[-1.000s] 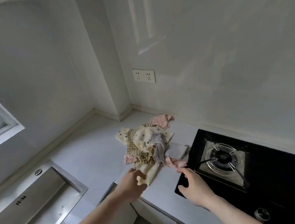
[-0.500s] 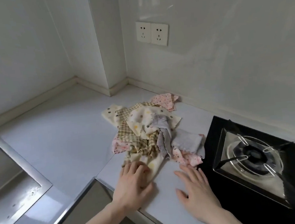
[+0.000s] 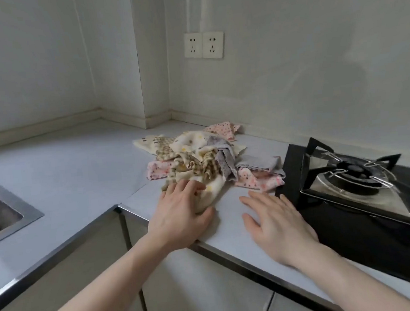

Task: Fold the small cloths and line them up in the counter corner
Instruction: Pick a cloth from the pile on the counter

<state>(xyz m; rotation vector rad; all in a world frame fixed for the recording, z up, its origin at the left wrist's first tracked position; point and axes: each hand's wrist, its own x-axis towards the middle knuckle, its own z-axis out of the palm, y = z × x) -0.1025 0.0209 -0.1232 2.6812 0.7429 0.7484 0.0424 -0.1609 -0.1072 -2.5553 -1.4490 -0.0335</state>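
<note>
A crumpled pile of small cloths [image 3: 199, 156] lies on the pale counter [image 3: 76, 171] near the back wall: cream dotted, beige checked, grey and pink flowered pieces overlap one another. My left hand [image 3: 182, 214] lies on the near end of a cream dotted cloth [image 3: 212, 192], and its fingers and thumb curl round a bunched fold of it. My right hand [image 3: 276, 221] rests flat on the bare counter with fingers spread, just short of a pink flowered cloth [image 3: 255, 180]. The counter corner [image 3: 112, 128] lies beyond the pile to the left.
A black gas hob [image 3: 351, 192] with a metal burner stand sits right of the pile, close to my right hand. A steel sink [image 3: 3, 210] is at the left edge. A double wall socket [image 3: 203, 45] is above the pile. Cabinet fronts run below the counter edge.
The view has moved closer and lower over the counter. My right hand came down from the hob edge to lie flat on the counter. My left hand stayed on the cream cloth's near end.
</note>
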